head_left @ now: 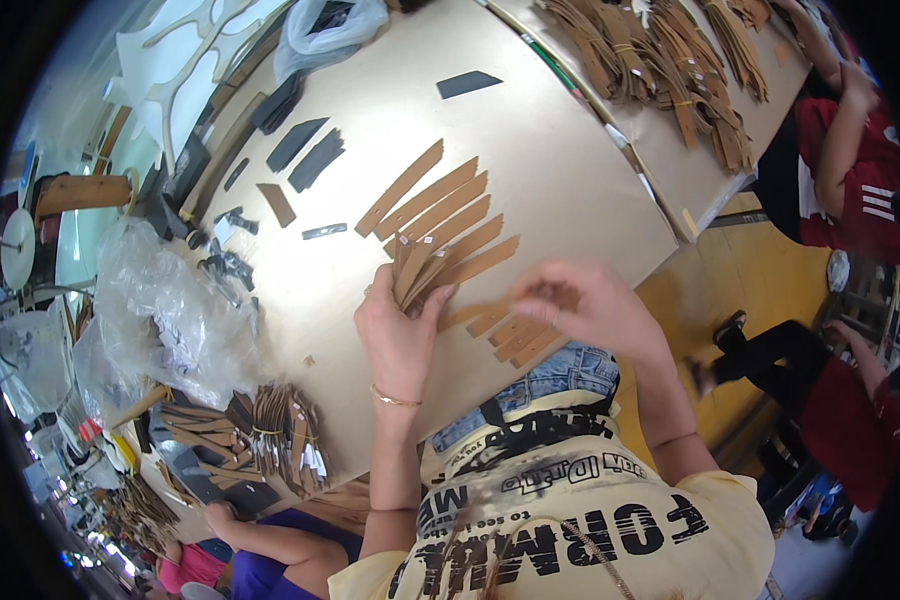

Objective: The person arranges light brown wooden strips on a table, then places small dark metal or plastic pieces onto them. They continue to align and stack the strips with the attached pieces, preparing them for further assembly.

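My left hand (400, 325) is closed round a small fanned bunch of brown leather-like strips (417, 265), some with small white labels. Just to its right, my right hand (585, 305) is slightly smeared by motion, its fingers curled at the end of a single brown strip (475, 312). That strip seems pinched in the fingertips. Beyond my left hand, a row of similar brown strips (435, 195) lies fanned side by side on the table. Several more strips (520, 340) lie near the table edge, partly under my right hand.
Dark pieces (317, 160) and a black piece (468, 84) lie on the pale table (320, 280). Clear plastic bags (170, 310) crowd the left. Tied strip bundles lie at lower left (285, 430) and far right (660, 65). Co-workers sit or stand on both sides.
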The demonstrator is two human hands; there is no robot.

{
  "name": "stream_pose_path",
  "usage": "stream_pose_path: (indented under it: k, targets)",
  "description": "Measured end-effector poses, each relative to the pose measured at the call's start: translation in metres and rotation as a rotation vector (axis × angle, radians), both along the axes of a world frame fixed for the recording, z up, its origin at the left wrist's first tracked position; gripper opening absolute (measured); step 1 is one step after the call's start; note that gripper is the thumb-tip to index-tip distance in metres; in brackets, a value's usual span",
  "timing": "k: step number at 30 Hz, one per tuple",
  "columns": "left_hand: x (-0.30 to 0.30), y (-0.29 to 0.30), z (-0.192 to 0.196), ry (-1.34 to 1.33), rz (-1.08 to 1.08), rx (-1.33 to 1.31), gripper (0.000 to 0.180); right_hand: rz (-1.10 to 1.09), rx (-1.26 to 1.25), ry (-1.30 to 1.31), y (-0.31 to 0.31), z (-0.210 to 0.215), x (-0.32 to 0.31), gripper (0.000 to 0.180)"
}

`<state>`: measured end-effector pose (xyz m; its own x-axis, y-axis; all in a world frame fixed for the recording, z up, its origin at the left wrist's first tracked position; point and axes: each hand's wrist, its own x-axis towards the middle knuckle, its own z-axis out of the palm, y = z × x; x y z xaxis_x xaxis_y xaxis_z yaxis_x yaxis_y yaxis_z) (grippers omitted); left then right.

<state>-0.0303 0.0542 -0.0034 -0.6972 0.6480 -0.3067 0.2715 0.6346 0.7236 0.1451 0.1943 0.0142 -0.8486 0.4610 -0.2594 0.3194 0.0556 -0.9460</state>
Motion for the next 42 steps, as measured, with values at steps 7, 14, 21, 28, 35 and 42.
stream_pose_path:
  k: [7, 14, 21, 28, 35, 42]
  targets:
    - [-0.015, -0.034, 0.008, -0.249, 0.229, 0.231, 0.044, -0.110, 0.583, -0.129, 0.005, -0.017, -0.005, 0.015]
    - [-0.032, -0.063, 0.019, -0.138, 0.426, 0.267, 0.040, 0.025, 0.744, -0.192, 0.002, -0.011, -0.014, 0.012]
    - [-0.030, -0.060, 0.022, -0.167, 0.449, 0.344, 0.032, 0.218, 1.041, -0.122, -0.002, -0.006, -0.057, 0.053]
    - [-0.028, -0.059, 0.028, -0.172, 0.488, 0.463, 0.035, 0.527, 1.135, -0.035, 0.016, -0.046, -0.112, 0.064]
    - [-0.031, -0.075, 0.016, -0.237, 0.520, 0.508, 0.034, 0.591, 1.254, -0.024, 0.035, -0.062, -0.135, 0.063]
    - [-0.028, -0.072, 0.021, -0.187, 0.538, 0.509, 0.032, 0.573, 1.260, -0.001, 0.043, -0.060, -0.145, 0.065]
